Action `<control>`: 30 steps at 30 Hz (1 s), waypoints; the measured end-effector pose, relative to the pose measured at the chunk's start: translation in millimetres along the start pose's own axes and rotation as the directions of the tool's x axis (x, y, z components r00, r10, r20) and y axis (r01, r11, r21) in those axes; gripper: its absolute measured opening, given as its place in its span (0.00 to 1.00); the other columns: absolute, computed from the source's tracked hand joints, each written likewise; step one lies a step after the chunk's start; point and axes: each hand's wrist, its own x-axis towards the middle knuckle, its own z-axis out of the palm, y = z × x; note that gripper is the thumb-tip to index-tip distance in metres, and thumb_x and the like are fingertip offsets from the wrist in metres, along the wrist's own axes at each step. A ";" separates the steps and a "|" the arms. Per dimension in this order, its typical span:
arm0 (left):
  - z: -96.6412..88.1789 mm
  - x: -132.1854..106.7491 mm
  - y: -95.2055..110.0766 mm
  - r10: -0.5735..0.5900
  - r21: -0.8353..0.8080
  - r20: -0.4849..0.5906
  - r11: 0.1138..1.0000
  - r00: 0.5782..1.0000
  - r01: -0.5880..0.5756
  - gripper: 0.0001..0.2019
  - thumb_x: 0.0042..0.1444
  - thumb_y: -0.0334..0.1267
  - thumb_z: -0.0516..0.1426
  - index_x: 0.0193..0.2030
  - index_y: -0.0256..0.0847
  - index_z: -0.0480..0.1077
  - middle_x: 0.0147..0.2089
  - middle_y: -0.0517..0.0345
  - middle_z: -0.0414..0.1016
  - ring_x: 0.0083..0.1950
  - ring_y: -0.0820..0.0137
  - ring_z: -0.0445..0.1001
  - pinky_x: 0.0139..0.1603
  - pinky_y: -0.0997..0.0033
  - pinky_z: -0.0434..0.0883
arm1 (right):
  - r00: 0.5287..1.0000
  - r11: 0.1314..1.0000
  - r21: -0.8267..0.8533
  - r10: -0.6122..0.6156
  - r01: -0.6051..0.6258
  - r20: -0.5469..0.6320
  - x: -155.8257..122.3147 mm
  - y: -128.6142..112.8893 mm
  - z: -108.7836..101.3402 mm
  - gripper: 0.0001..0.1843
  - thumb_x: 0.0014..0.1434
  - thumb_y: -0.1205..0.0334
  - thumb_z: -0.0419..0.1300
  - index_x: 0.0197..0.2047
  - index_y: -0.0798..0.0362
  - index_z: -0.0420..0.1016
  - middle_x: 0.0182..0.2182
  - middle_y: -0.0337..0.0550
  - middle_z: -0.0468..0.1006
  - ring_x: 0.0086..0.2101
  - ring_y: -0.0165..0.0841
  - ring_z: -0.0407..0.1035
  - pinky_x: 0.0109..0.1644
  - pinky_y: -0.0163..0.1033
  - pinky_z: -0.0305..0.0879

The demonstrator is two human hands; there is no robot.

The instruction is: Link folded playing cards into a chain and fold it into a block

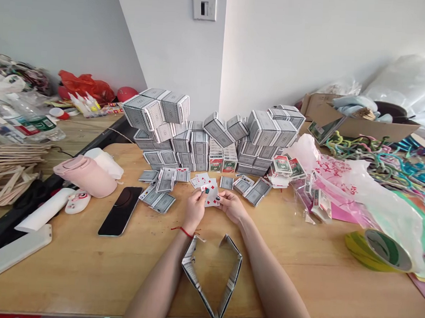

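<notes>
Mid-surface, the left hand (194,210) and right hand (232,206) each pinch the small fan of white red-pipped playing cards (210,195), faces up so the pips read. The standing diamond-shaped ring of grey-backed cards (192,262) sits by the near edge, within reach.

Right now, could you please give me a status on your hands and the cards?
Both shut on cards: left hand, right hand. Card loop stands on table between forearms. Box stack just beyond; phone left.
</notes>
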 end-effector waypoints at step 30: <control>13.7 6.9 0.6 -0.344 -0.545 0.163 0.750 0.925 0.375 0.11 0.37 0.39 0.61 0.27 0.34 0.69 0.26 0.54 0.75 0.29 0.68 0.72 0.30 0.70 0.67 | 0.896 0.624 -0.759 -0.424 0.183 -0.133 -6.6 20.3 29.4 0.08 0.49 0.58 0.55 0.23 0.51 0.63 0.20 0.39 0.73 0.22 0.32 0.66 0.26 0.33 0.59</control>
